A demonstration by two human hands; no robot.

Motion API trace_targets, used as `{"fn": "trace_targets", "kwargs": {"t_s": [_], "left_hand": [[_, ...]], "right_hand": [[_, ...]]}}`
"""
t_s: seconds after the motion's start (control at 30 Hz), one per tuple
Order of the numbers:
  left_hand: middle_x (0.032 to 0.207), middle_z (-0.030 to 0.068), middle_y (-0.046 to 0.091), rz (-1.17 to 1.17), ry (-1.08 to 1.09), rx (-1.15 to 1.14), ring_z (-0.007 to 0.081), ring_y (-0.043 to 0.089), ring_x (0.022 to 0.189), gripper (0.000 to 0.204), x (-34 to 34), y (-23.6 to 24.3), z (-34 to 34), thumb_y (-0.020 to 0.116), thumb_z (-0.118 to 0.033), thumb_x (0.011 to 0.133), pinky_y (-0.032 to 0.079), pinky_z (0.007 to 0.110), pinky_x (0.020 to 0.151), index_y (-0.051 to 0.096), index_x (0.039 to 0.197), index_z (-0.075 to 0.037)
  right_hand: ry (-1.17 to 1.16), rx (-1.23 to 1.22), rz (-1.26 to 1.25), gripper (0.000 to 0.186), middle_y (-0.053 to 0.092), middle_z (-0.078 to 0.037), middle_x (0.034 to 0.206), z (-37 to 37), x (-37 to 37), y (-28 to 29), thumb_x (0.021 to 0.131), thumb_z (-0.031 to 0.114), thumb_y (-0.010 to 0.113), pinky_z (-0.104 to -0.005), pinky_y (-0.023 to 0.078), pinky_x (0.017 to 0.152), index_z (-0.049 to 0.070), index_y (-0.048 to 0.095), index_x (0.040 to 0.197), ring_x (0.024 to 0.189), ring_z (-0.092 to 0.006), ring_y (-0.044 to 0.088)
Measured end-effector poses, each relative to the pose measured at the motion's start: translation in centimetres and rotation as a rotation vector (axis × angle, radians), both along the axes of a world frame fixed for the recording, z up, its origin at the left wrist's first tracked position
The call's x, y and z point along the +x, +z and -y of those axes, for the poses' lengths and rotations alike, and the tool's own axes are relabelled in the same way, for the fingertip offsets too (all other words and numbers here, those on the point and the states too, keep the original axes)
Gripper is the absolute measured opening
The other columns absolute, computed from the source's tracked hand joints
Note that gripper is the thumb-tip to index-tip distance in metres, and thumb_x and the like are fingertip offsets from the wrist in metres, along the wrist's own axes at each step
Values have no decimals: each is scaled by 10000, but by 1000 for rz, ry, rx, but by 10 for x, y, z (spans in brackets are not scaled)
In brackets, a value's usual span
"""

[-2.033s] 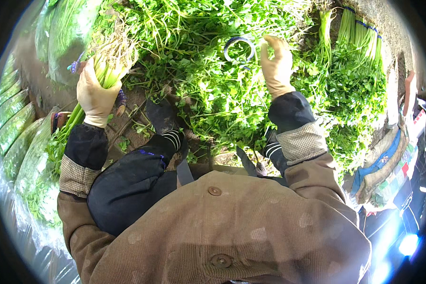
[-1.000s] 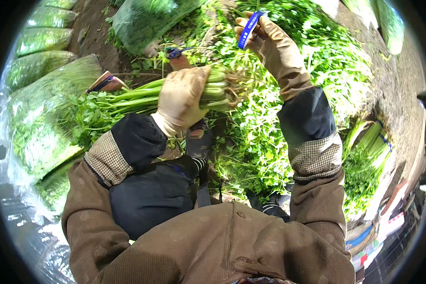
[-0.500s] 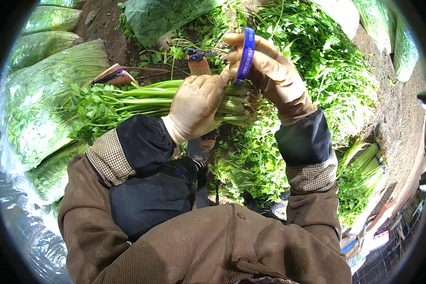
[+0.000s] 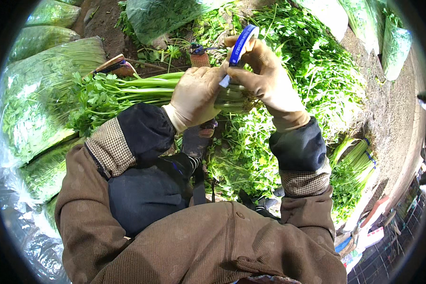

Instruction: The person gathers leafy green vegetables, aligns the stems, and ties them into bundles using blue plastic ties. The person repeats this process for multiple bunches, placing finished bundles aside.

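A bunch of celery (image 4: 137,90) lies crosswise in front of me, its leaves to the left and its root ends to the right. My gloved left hand (image 4: 194,97) is closed around the stalks near the roots. In my gloved right hand (image 4: 267,78) is a roll of blue printed tape (image 4: 243,46), with the fingers curled through and around it. A short pale flap of tape (image 4: 224,81) hangs beside my left thumb, over the stalks. Whether the tape sticks to the bunch is hard to make out.
Clear bags of celery (image 4: 52,94) are stacked at the left, and another bag (image 4: 161,19) lies at the far side. A heap of loose celery (image 4: 317,71) spreads to the right. A blue-banded bunch (image 4: 352,163) rests at the lower right. More bagged greens (image 4: 395,45) stand far right.
The tape roll has tilted and my right hand has turned with it. A pale flap of tape now shows next to my left thumb. My left hand keeps its hold on the celery.
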State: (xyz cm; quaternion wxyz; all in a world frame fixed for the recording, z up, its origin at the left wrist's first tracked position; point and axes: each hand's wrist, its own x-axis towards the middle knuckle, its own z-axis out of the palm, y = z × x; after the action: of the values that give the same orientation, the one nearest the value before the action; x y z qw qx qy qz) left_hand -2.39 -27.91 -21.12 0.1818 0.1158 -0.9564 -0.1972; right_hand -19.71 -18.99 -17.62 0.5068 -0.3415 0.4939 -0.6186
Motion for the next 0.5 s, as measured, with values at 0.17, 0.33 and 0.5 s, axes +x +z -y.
{"fn": "trace_targets", "kwargs": {"t_s": [0.17, 0.33, 0.5], "left_hand": [[915, 113, 645, -51, -14, 8, 307, 629, 826, 822, 1, -2, 1, 779, -236, 682, 470, 423, 754, 451, 1399, -2], [882, 92, 610, -45, -24, -17, 297, 619, 853, 766, 2, -1, 2, 777, -250, 687, 473, 424, 768, 480, 1354, -20], [888, 90, 609, -13, -18, 13, 300, 620, 865, 537, 2, -1, 2, 760, -258, 699, 478, 422, 780, 555, 1147, -45]], "right_hand": [[126, -58, 239, 401, 641, -50, 1195, 1, -10, -9, 881, 49, 733, -309, 481, 968, 13, 582, 1250, 1102, -161, 591], [217, -30, 204, 344, 635, -53, 1231, 2, -12, -8, 914, 59, 705, -318, 482, 980, 20, 598, 1238, 1108, -148, 591], [194, 53, -292, 419, 661, -113, 1200, 3, -15, 3, 858, 141, 765, -342, 495, 982, 32, 591, 1223, 1110, -240, 630]]}}
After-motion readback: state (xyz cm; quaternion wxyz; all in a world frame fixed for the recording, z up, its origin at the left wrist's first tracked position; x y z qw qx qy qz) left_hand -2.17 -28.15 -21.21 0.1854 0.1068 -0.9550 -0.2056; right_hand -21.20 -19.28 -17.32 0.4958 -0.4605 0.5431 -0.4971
